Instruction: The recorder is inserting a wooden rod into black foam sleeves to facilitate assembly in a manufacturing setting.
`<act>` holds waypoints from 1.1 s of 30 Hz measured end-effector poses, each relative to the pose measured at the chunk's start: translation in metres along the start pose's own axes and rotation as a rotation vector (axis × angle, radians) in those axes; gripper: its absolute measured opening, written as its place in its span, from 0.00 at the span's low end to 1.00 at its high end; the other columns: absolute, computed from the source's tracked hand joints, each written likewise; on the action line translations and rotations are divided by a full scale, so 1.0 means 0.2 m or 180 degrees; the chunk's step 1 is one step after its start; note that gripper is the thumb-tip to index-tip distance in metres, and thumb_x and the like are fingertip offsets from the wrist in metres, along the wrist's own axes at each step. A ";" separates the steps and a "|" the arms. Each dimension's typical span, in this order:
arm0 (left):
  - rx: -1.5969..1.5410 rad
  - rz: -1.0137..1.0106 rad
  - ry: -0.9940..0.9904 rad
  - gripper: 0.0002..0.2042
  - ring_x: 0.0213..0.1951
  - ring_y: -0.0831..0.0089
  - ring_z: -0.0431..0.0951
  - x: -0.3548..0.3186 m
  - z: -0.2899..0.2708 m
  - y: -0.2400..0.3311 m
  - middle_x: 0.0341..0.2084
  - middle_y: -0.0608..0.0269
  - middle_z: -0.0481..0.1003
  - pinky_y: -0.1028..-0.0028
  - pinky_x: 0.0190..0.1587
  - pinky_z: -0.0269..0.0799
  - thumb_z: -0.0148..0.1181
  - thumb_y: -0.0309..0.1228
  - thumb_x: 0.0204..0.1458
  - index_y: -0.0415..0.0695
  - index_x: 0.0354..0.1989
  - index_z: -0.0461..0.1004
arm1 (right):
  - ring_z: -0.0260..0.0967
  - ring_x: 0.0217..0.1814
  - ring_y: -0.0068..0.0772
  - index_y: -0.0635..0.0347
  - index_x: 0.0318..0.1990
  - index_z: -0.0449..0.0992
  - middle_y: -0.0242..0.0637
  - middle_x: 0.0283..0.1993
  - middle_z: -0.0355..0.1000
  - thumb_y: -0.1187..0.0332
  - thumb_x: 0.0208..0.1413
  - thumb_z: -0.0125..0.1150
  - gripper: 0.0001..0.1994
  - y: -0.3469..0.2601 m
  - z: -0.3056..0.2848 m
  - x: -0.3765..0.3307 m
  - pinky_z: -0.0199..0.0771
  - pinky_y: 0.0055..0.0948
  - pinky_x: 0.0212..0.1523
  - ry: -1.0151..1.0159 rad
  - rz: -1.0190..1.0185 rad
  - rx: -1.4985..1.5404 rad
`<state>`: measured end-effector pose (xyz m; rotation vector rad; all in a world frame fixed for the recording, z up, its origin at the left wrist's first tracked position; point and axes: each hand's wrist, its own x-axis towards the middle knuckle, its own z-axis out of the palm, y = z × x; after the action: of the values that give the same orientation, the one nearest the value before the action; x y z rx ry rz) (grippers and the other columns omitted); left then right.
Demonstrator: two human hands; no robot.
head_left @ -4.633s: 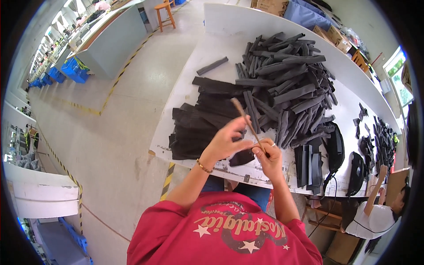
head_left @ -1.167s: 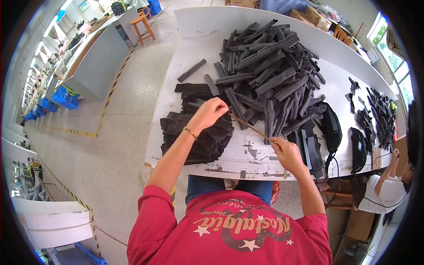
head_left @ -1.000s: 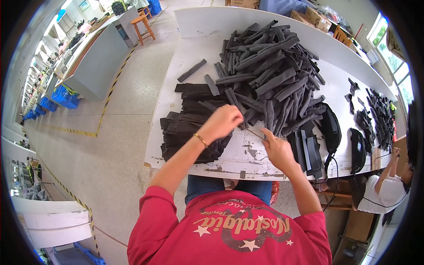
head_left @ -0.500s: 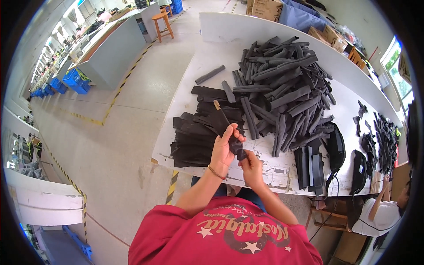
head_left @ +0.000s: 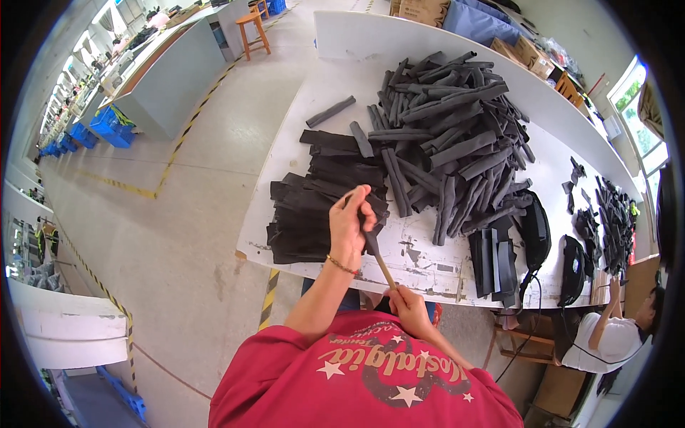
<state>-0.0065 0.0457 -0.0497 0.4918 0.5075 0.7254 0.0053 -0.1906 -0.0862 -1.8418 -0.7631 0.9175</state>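
Observation:
My left hand (head_left: 347, 227) is raised over the near left of the white table, its fingers closed round a narrow black fabric tube (head_left: 370, 241). A thin wooden stick (head_left: 386, 272) runs out of the tube's lower end toward me. Gripping the stick's near end, my right hand (head_left: 410, 307) is low at the table's front edge. Under and beside my left hand lies a stack of flat black fabric pieces (head_left: 296, 221). Farther right rises a big heap of dark grey fabric tubes (head_left: 457, 135). How much stick sits inside the tube is hidden.
The white table (head_left: 285, 160) has a raised back panel (head_left: 428, 43). At its right lie flat dark strips (head_left: 492, 264), two black pouches (head_left: 536, 232) and a cable. A co-worker in white (head_left: 610, 339) sits at the far right. A stool (head_left: 252, 34) stands far off.
My right hand has pulled back toward me with the stick's near end, apart from my left hand. The stick's tip no longer shows beyond the left hand. The whole view has shifted slightly.

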 end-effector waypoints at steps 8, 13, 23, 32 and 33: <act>0.0143 0.0784 0.0070 0.19 0.11 0.80 0.60 0.11 0.07 0.10 0.10 0.72 0.62 0.81 0.13 0.53 0.46 0.43 0.62 0.35 0.43 0.70 | 0.56 0.18 0.13 0.67 0.37 0.73 0.25 0.17 0.62 0.69 0.63 0.47 0.10 -0.03 -0.11 -0.21 0.56 0.18 0.19 -0.0086 0.0233 0.0057; 0.0289 0.0489 0.0327 0.22 0.44 0.74 0.70 -0.10 -0.01 -0.03 0.42 0.65 0.69 0.72 0.43 0.69 0.45 0.46 0.60 0.40 0.52 0.65 | 0.54 0.18 0.15 0.66 0.36 0.73 0.26 0.16 0.60 0.68 0.63 0.48 0.10 -0.12 -0.16 -0.13 0.56 0.21 0.19 0.0154 0.0336 0.0409; -0.0010 0.0302 0.0067 0.14 0.08 0.85 0.49 0.00 0.00 0.16 0.09 0.75 0.55 0.80 0.10 0.44 0.48 0.40 0.61 0.41 0.32 0.71 | 0.58 0.21 0.14 0.64 0.34 0.74 0.25 0.19 0.63 0.64 0.62 0.51 0.12 -0.05 -0.25 -0.25 0.59 0.22 0.21 -0.1363 0.0675 0.0955; -0.0798 -0.0222 0.0473 0.12 0.12 0.85 0.52 0.07 0.09 -0.05 0.12 0.75 0.56 0.81 0.14 0.48 0.47 0.38 0.61 0.45 0.29 0.68 | 0.59 0.20 0.17 0.63 0.34 0.74 0.33 0.17 0.66 0.69 0.54 0.61 0.06 -0.24 -0.26 -0.01 0.60 0.22 0.22 0.0783 -0.0696 -0.0699; -0.0736 -0.0283 0.0356 0.12 0.12 0.85 0.53 0.05 0.10 -0.08 0.12 0.75 0.56 0.81 0.14 0.49 0.47 0.38 0.61 0.45 0.29 0.68 | 0.55 0.19 0.14 0.64 0.34 0.74 0.28 0.17 0.63 0.71 0.54 0.60 0.05 -0.30 -0.20 0.06 0.55 0.20 0.20 0.0961 -0.0779 -0.0294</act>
<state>0.0191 0.0379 -0.0463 0.2124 0.5388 0.7184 0.0388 -0.1756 -0.0221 -1.8617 -0.8274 0.4418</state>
